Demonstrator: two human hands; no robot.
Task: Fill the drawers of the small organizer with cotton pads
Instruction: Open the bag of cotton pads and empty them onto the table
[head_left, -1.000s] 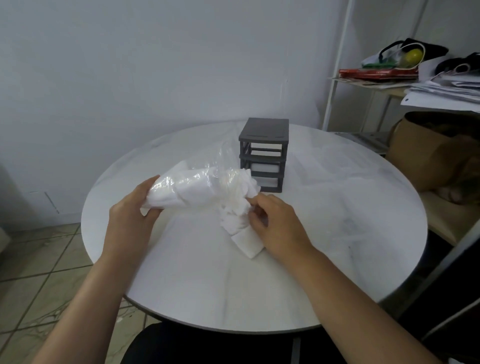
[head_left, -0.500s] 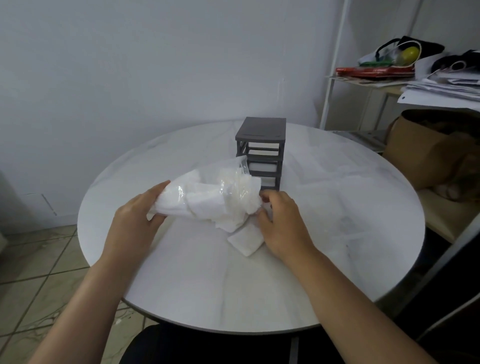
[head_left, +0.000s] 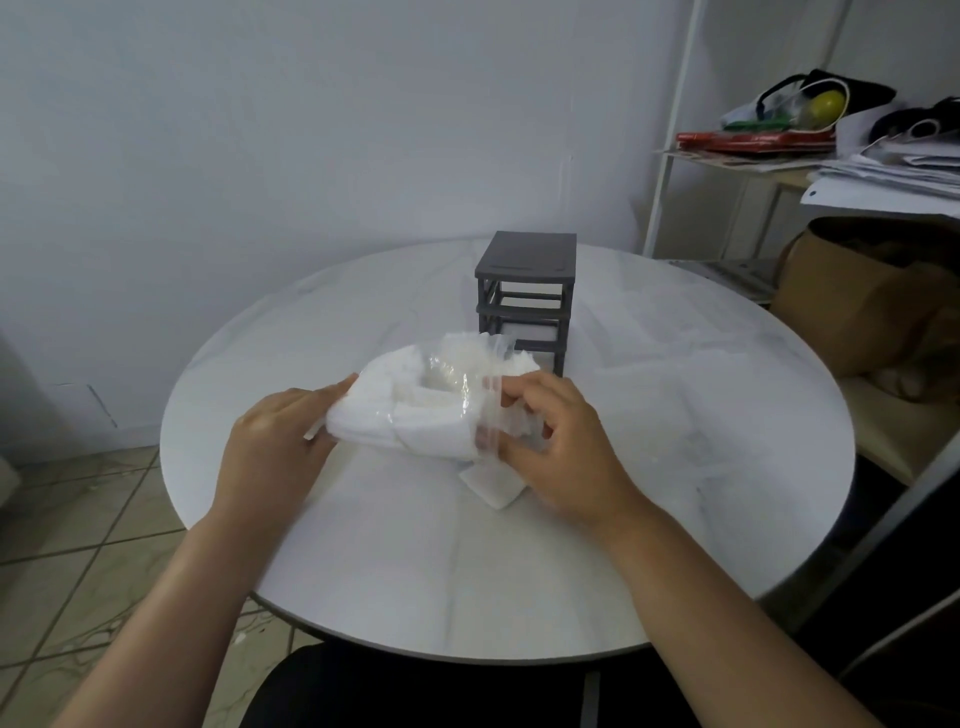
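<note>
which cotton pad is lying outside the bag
The square pad lying flat on the table beside the right hand. The rest are in the clear bag or at its mouth, which the left hand and right hand grip.

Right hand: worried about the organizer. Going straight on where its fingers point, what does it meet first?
Probably the bag of cotton pads, whose mouth the right hand grips; the organizer stands behind the bag.

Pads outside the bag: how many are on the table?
1: a pad lies on the table beside the right hand, below the bag. Others may hide under the hand or bag.
</note>
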